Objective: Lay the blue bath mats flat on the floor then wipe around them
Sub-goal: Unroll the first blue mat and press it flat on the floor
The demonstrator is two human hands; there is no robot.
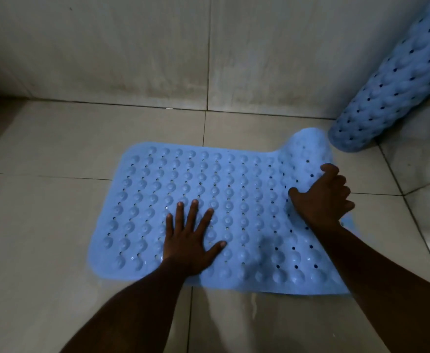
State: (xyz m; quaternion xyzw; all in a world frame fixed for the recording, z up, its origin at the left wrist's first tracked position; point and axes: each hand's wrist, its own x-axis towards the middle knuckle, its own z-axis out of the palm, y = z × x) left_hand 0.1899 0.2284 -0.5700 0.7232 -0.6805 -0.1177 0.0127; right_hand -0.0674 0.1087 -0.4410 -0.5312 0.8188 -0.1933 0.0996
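The blue mat (234,174) is pressed down by the left hand (188,245), fingers wide; its raised end is gripped by the right hand (321,200).

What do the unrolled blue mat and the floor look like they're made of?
Blue bath mat: probably soft rubber or PVC, slightly glossy; it curls where the right hand grips it, with moulded bumps and holes. Floor: likely glazed ceramic tile; beige squares, dark grout lines.
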